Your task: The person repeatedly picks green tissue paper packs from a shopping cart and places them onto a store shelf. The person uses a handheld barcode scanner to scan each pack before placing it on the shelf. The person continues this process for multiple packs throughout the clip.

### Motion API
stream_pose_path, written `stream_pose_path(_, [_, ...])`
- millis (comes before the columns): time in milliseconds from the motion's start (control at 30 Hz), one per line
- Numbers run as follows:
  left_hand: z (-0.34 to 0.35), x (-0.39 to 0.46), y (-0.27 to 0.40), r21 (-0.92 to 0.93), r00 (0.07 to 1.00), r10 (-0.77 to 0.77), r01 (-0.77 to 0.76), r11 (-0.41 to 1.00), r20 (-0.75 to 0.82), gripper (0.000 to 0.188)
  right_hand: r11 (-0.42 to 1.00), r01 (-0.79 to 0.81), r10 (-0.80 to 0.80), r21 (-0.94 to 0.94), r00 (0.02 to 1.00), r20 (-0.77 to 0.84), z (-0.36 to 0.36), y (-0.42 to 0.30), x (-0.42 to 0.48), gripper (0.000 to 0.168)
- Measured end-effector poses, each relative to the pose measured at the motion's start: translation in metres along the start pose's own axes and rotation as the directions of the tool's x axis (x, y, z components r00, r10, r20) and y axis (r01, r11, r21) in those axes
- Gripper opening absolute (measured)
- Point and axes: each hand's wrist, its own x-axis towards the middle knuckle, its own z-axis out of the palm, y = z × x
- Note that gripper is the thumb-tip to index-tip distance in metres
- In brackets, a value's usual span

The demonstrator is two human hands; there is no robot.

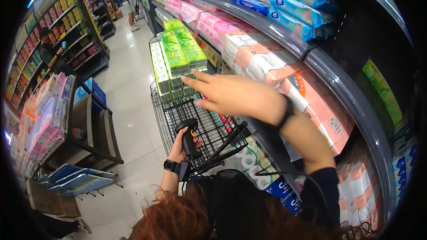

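Note:
My left hand [181, 145] is closed around a black handheld barcode scanner [188, 138] above the wire basket of a black shopping cart [200, 123]. My right hand [230, 93] reaches over the cart with its fingers apart, palm down, nothing seen in it. Its fingertips are in front of the green tissue packs [180, 50], stacked in several rows at the cart's far end; whether they touch cannot be told. Pink and white paper packs [267, 56] lie on the shelf under and beyond my right forearm.
Blue wipes packs [293, 3] fill the upper shelf [273, 23]. Wrapped toilet rolls [253, 163] stand low beside the cart. At left are a display rack [96, 133] and blue folding tables [80, 181]. One person [128, 0] stands down the aisle, another person [50, 51] by the left shelves.

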Motion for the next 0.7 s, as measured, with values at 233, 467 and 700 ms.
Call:
stream_pose_path(233, [0.01, 0.008, -0.001, 0.019, 0.996, 0.033, -0.034, 0.999, 0.085, 0.047, 0.968, 0.033, 0.039, 0.249, 0.959, -0.281, 0.129, 0.092, 0.116, 0.054])
stream_pose_path(467, [0.012, -0.003, 0.001, 0.011, 0.994, 0.044, -0.045, 0.999, 0.101, 0.04, 0.975, -0.217, 0.218, 0.044, 0.905, -0.365, 0.154, 0.12, 0.179, 0.095])
stream_pose_path(700, [0.004, -0.002, -0.002, -0.031, 0.991, 0.037, -0.033, 0.999, 0.128, 0.045, 0.953, -0.24, 0.11, -0.186, 0.845, -0.524, 0.184, 0.124, 0.19, 0.083])
